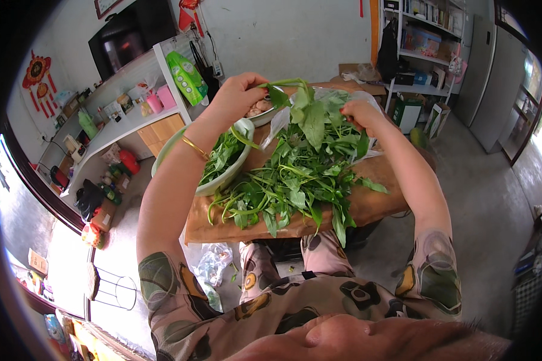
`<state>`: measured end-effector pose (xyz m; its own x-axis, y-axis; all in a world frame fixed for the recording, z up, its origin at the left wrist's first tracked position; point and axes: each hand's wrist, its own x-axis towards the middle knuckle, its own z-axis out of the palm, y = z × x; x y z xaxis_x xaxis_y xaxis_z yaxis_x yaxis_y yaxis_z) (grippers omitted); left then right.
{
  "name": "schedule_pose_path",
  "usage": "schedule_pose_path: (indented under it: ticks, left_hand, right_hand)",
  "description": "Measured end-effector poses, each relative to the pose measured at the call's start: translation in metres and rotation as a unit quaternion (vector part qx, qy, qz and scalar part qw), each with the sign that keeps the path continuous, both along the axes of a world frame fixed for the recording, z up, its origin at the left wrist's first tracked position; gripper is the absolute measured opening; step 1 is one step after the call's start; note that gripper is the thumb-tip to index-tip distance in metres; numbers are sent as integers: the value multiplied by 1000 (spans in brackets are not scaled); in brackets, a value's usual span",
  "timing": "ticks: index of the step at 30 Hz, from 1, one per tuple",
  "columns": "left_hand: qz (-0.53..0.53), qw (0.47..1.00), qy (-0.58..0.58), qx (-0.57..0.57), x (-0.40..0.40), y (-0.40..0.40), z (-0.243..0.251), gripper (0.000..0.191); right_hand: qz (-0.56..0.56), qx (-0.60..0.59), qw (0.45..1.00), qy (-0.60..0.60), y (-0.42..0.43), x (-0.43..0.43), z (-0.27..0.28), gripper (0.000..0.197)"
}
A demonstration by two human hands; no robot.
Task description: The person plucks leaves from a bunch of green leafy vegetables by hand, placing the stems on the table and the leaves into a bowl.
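My left hand (241, 94) pinches a long green stem (284, 83) of a leafy vegetable above the table. Broad leaves (314, 122) hang from that stem between my hands. My right hand (366, 118) is closed around leafy greens at the pile's far right, its fingertips partly among the leaves. Below lies a large loose heap of leafy greens (293, 180), some stems drooping over the near table edge. Under my left forearm stands a pale green basin (228, 182) holding more greens (223, 155). Behind it, a bowl (264, 119) contains pale brown pieces (259, 107), partly hidden by my left hand.
The brown-covered table (379, 198) reaches almost to my knees. A clear plastic bag (370, 101) lies beyond the heap. Another plastic bag (214, 261) is on the floor at left, near a wire-legged stool (115, 286). Counter (117, 122) and shelves (424, 54) line the room.
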<state>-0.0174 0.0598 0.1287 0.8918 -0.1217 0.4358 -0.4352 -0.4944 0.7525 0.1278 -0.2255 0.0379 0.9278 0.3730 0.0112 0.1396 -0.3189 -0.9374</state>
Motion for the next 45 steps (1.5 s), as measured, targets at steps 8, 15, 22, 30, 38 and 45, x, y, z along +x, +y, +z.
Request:
schedule_pose_path:
  ticks: [8, 15, 22, 30, 38, 45]
  left_hand:
    - [3, 999, 21, -25, -16, 9, 0, 17]
    - [27, 999, 2, 43, -17, 3, -9, 17]
    - [17, 998, -57, -1, -8, -21, -28, 13]
    - [66, 993, -90, 33, -12, -47, -39, 13]
    - [-4, 992, -44, 121, -32, -42, -20, 18]
    - [-16, 955, -117, 271, -37, -20, -21, 22]
  right_hand:
    - [-66, -148, 974, -158, -10, -29, 18, 50]
    - [132, 79, 969, -195, 15, -82, 68, 55]
    - [298, 245, 922, -9, 62, -99, 56, 48]
    - [289, 234, 928, 10, 76, -105, 48, 27]
    - [289, 42, 954, -63, 59, -97, 48, 14]
    - [244, -48, 913, -323, 45, -106, 48, 21]
